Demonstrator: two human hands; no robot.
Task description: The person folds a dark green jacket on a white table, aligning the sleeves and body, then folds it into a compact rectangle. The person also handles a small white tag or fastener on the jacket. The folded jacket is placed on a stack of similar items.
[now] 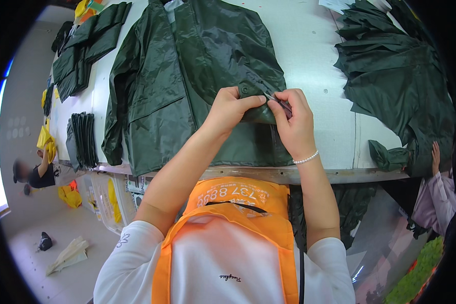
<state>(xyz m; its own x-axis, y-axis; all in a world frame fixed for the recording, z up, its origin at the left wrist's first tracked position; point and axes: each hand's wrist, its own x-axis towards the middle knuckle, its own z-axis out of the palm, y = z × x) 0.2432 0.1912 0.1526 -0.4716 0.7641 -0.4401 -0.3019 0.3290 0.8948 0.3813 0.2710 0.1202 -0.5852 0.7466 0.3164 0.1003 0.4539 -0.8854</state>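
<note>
Dark green jacket [157, 126] on a white table [309, 40]; near, orange apron [273, 219] with white print [233, 193] over a white shirt [218, 258], dark flower outline [122, 240] on its left sleeve [139, 248]; right, white bracelet [306, 157]; left, yellow cloth [46, 141]

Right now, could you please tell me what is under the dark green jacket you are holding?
The dark green jacket lies on the white table, which shows beside it; anything between them is covered.

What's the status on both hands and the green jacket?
Left hand pinching green jacket near a round snap. Right hand gripping small pointed tool. Jacket lying on table. Other green garments at right, apart from both hands.
</note>
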